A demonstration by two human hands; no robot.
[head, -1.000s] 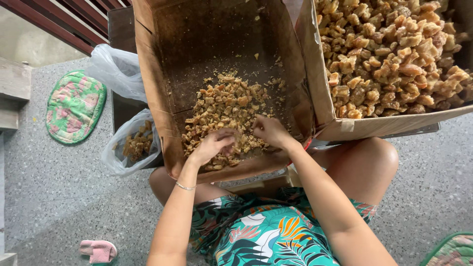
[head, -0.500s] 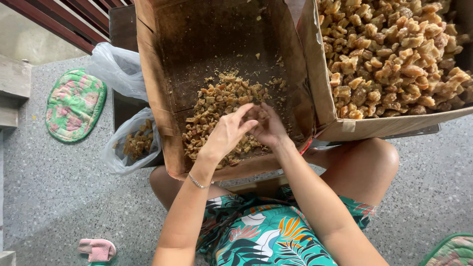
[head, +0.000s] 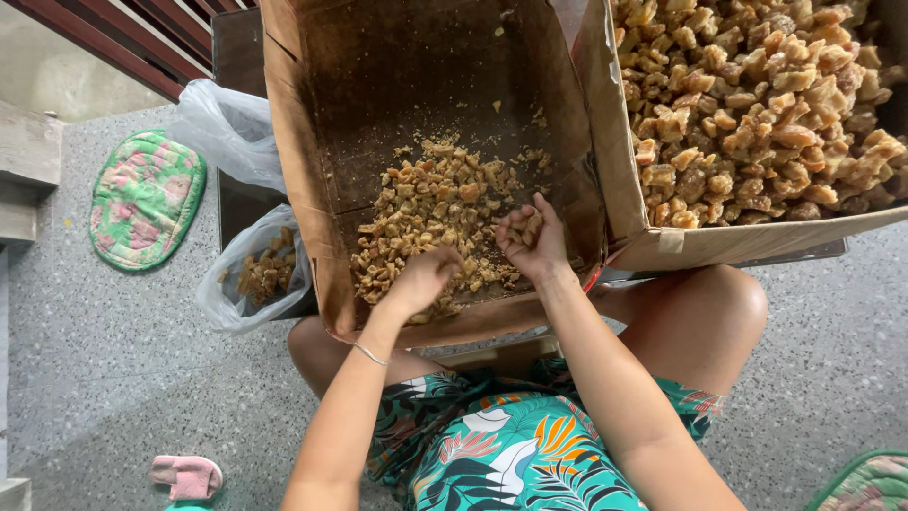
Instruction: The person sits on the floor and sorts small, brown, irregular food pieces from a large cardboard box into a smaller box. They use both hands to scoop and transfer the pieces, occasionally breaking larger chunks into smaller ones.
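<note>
From the head view, the person sits with knees apart on a speckled grey floor [head: 113,378], looking down into a brown cardboard box [head: 293,151] that rests tilted against the lap. A loose heap of small golden-brown chunks [head: 426,203] lies in the near half of this box, with crumbs scattered toward the far wall.

The left hand [head: 421,279] reaches into the near edge of the heap, knuckles up, fingers curled down among the chunks; its grip is clenched loosely over the pieces, though whether it actually holds any cannot be told from here. A thin bracelet [head: 369,355] circles that wrist.

The right hand [head: 532,241] sits just to the right of it, palm turned up and cupped, its grip grasping a few of the brown chunks that show between the fingers. The two hands are near each other but not touching.

To the right stands a second cardboard box [head: 643,241], its near wall touching the first box, filled with a far larger pile of bigger chunks [head: 757,104].

At the left, just beside the first box, a clear plastic bag [head: 260,274] holds more brown pieces, and another, whitish bag [head: 222,128] lies farther back. A green floral quilted mat [head: 142,199] lies on the floor well to the left, and a pink slipper [head: 189,473] is at the near left. The person wears a green leaf-print garment [head: 511,454].
</note>
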